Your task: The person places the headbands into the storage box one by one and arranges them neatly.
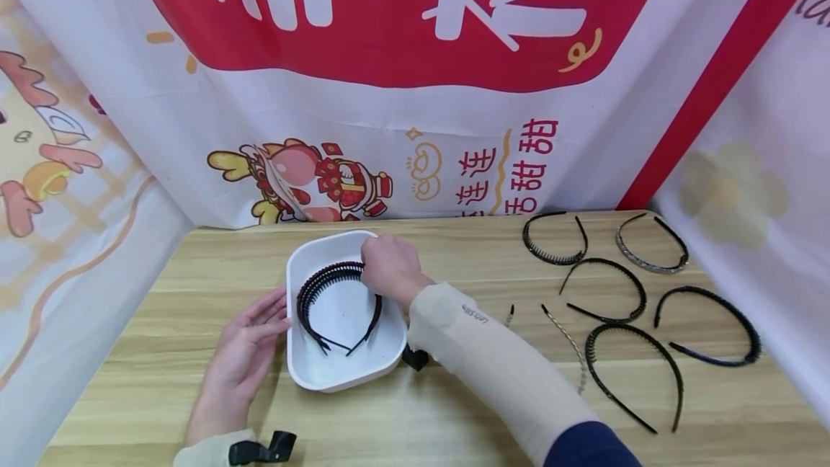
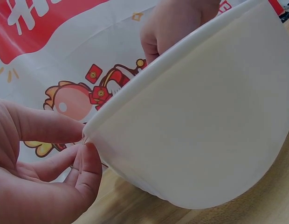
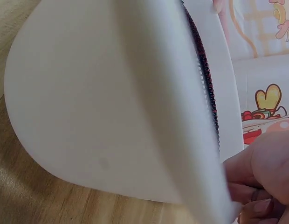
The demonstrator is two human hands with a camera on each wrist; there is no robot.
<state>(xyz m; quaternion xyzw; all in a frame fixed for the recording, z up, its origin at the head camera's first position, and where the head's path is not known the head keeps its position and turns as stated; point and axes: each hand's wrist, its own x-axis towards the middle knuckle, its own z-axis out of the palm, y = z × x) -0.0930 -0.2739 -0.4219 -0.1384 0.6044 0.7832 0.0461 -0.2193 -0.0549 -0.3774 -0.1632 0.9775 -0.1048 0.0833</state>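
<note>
Soft, even light brightens a white printed fabric backdrop (image 1: 363,110) and a pale wood-grain table (image 1: 467,251) in the head view, where a pale yellow flower print (image 1: 733,197) at right looks hazy. Both wrist views are dimmer and greyer, the outer wall of a rounded white plastic tub (image 1: 337,382) muted in shade and soft shadow darkening the tabletop beside it. In the right wrist view, the tub's near rim smears into blur; the left wrist view is crisper.
</note>
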